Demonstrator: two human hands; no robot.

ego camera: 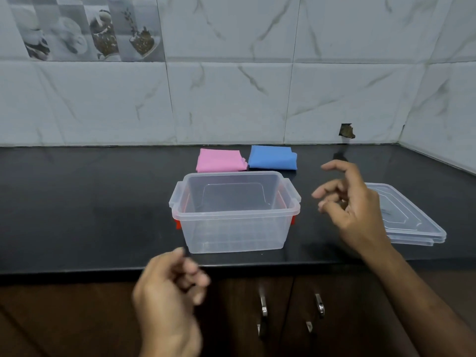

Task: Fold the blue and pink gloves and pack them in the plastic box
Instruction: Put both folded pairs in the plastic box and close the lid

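Here, on the black tabletop, folded pink gloves and blue gloves lie touching, just behind the open plastic box. Best lifted flat to stay folded. Right hand and left hand hover, fingers loosely curled, holding nothing.

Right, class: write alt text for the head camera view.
An empty clear plastic box sits open on a black counter, with folded pink gloves and blue gloves behind it, its lid to the right, and both hands empty.
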